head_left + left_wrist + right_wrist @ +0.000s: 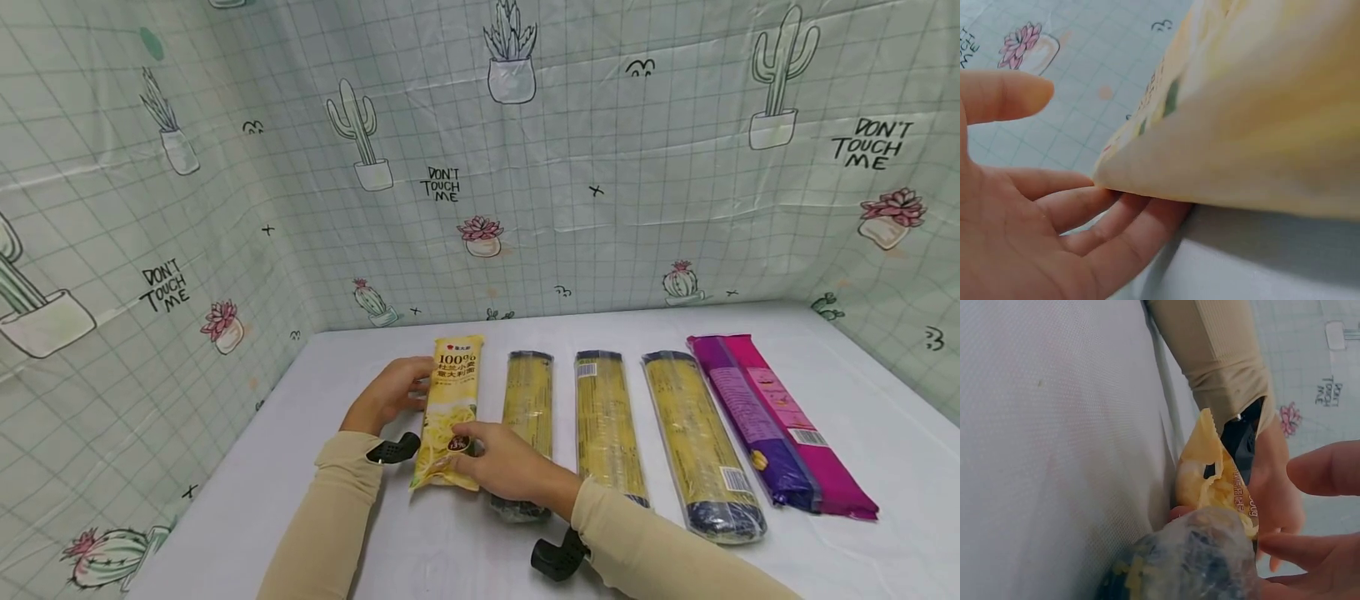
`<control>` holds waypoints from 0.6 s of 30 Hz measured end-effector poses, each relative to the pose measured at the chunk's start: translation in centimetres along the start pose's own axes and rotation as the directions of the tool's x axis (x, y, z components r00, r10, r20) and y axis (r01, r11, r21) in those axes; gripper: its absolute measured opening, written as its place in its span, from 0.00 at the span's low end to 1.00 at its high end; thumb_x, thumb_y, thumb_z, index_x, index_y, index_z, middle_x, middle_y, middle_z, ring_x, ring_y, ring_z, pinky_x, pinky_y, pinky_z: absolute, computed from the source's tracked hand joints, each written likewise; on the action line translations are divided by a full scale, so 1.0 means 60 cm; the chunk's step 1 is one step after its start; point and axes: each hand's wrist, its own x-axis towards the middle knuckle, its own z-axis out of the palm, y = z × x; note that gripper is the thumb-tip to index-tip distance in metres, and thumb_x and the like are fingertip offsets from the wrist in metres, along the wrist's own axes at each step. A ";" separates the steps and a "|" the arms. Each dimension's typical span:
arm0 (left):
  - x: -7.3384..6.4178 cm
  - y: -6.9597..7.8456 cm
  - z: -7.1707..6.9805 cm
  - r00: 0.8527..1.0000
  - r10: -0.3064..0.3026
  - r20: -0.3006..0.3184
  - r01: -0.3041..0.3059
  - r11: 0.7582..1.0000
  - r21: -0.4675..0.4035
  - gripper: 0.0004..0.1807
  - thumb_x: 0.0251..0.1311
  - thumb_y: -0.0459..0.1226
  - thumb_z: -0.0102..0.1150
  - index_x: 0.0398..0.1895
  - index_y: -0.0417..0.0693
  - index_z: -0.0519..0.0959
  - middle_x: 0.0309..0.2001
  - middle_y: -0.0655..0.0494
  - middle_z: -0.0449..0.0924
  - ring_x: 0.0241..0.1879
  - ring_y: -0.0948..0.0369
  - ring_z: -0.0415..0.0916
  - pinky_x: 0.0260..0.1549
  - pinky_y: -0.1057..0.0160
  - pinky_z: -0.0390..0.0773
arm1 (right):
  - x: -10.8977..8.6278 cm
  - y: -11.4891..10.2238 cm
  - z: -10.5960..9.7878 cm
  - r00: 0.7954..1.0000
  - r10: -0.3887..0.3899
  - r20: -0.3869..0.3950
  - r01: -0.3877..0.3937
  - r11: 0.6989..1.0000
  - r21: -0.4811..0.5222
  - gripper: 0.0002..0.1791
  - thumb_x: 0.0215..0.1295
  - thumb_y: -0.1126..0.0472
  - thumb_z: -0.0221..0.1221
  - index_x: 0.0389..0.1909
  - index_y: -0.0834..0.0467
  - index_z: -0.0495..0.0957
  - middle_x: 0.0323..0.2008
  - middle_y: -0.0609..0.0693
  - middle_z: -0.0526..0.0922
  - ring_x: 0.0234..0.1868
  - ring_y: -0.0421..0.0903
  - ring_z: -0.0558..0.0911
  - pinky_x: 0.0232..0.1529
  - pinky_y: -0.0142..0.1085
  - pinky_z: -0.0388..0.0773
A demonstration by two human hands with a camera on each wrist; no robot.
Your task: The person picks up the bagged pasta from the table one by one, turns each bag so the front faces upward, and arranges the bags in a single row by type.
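A yellow packet of pasta (452, 400) stands out in front of me, with both hands at its sides. In the left wrist view, my left hand (1079, 231) has its fingers spread under the packet's lower edge, thumb held away from it. From the right, my right hand (502, 458) reaches to the packet's lower part, overlapping its front in the head view. The right wrist view shows the right thumb (1329, 469) apart and fingertips at the packet's edge. Just right of it lies a clear-wrapped pasta pack (528, 400), partly hidden behind the right hand.
Two more clear-wrapped pasta packs with dark ends, a middle one (607, 425) and a larger-looking one (697, 433), lie to the right. Beyond them is a purple and pink packet (780, 425). A patterned cloth (570, 217) stands behind the white table (405, 550).
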 end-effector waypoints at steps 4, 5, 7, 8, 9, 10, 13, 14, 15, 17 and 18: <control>-0.002 0.002 -0.001 0.999 0.029 -0.014 -0.029 1.000 -0.006 0.27 0.74 0.45 0.50 0.71 0.41 0.68 0.68 0.42 0.68 0.65 0.42 0.68 0.56 0.44 0.75 | 0.001 -0.003 -0.002 1.000 0.005 0.024 -0.005 1.000 0.012 0.30 0.71 0.56 0.58 0.69 0.65 0.69 0.60 0.58 0.78 0.47 0.47 0.82 0.48 0.43 0.79; -0.003 0.003 -0.002 0.999 0.033 -0.017 -0.033 0.999 -0.003 0.27 0.74 0.46 0.51 0.70 0.42 0.70 0.67 0.43 0.69 0.65 0.43 0.69 0.56 0.44 0.75 | 0.002 -0.005 -0.003 0.999 0.008 0.031 -0.008 1.000 0.020 0.30 0.71 0.56 0.58 0.69 0.65 0.69 0.59 0.58 0.79 0.41 0.46 0.83 0.42 0.41 0.79; -0.005 0.005 -0.002 0.999 0.036 -0.017 -0.036 0.999 0.003 0.26 0.74 0.47 0.51 0.69 0.43 0.71 0.67 0.43 0.69 0.64 0.42 0.69 0.55 0.44 0.75 | 0.001 -0.008 -0.006 0.999 0.015 0.039 -0.016 0.999 0.038 0.29 0.71 0.58 0.59 0.69 0.66 0.69 0.56 0.57 0.81 0.31 0.45 0.83 0.34 0.39 0.79; -0.005 0.006 -0.001 0.999 0.033 -0.019 -0.033 0.999 0.005 0.26 0.73 0.47 0.52 0.69 0.44 0.72 0.67 0.44 0.69 0.64 0.42 0.70 0.56 0.45 0.76 | 0.001 -0.010 -0.007 0.999 0.019 0.041 -0.021 0.999 0.043 0.29 0.71 0.58 0.59 0.68 0.66 0.70 0.55 0.58 0.81 0.29 0.45 0.84 0.33 0.38 0.79; -0.006 0.008 -0.001 0.999 0.030 -0.020 -0.030 1.000 0.007 0.26 0.73 0.47 0.53 0.69 0.44 0.72 0.68 0.44 0.68 0.64 0.42 0.70 0.55 0.45 0.76 | 0.000 -0.011 -0.009 0.999 0.025 0.043 -0.027 0.999 0.044 0.28 0.70 0.58 0.59 0.68 0.66 0.70 0.56 0.58 0.80 0.30 0.45 0.84 0.33 0.38 0.79; -0.007 0.009 0.000 0.999 0.027 -0.022 -0.027 1.000 0.010 0.26 0.73 0.47 0.53 0.68 0.44 0.72 0.69 0.45 0.67 0.64 0.42 0.70 0.55 0.45 0.76 | -0.001 -0.012 -0.010 0.999 0.028 0.044 -0.030 0.999 0.037 0.27 0.71 0.58 0.59 0.67 0.66 0.71 0.57 0.58 0.80 0.33 0.45 0.85 0.35 0.38 0.80; -0.010 0.014 0.003 0.999 0.020 -0.034 -0.019 1.000 0.017 0.26 0.73 0.47 0.53 0.69 0.44 0.71 0.71 0.45 0.65 0.64 0.42 0.69 0.55 0.45 0.76 | -0.004 -0.013 -0.016 0.999 0.035 0.041 -0.035 0.999 0.016 0.25 0.71 0.57 0.59 0.65 0.64 0.74 0.63 0.58 0.75 0.45 0.48 0.85 0.42 0.40 0.81; -0.010 0.015 0.004 0.999 0.022 -0.043 -0.021 1.000 0.021 0.27 0.73 0.46 0.53 0.69 0.43 0.71 0.71 0.44 0.65 0.63 0.42 0.70 0.56 0.45 0.76 | -0.005 -0.013 -0.018 0.999 0.037 0.039 -0.037 0.999 0.001 0.23 0.72 0.57 0.58 0.64 0.63 0.75 0.64 0.58 0.75 0.48 0.49 0.84 0.43 0.41 0.81; -0.011 0.016 0.005 0.998 0.025 -0.056 -0.023 0.999 0.026 0.27 0.73 0.46 0.52 0.69 0.43 0.71 0.71 0.43 0.65 0.63 0.42 0.70 0.56 0.45 0.76 | -0.006 -0.013 -0.021 0.999 0.037 0.035 -0.036 0.999 -0.012 0.22 0.72 0.57 0.58 0.63 0.62 0.76 0.63 0.57 0.75 0.52 0.50 0.83 0.45 0.42 0.81; -0.013 0.019 0.007 0.996 0.031 -0.084 -0.029 0.999 0.029 0.27 0.73 0.45 0.52 0.70 0.42 0.70 0.70 0.42 0.66 0.62 0.42 0.72 0.56 0.46 0.76 | -0.008 -0.013 -0.028 0.999 0.033 0.025 -0.033 0.999 -0.023 0.20 0.73 0.57 0.57 0.61 0.60 0.77 0.61 0.56 0.77 0.55 0.52 0.81 0.46 0.44 0.81; -0.013 0.020 0.008 0.995 0.036 -0.095 -0.033 0.999 0.032 0.27 0.73 0.44 0.53 0.70 0.41 0.70 0.69 0.41 0.67 0.61 0.42 0.72 0.56 0.46 0.76 | -0.009 -0.014 -0.032 0.999 0.029 0.018 -0.028 0.999 -0.032 0.18 0.73 0.57 0.56 0.59 0.60 0.78 0.60 0.55 0.79 0.56 0.52 0.80 0.47 0.44 0.81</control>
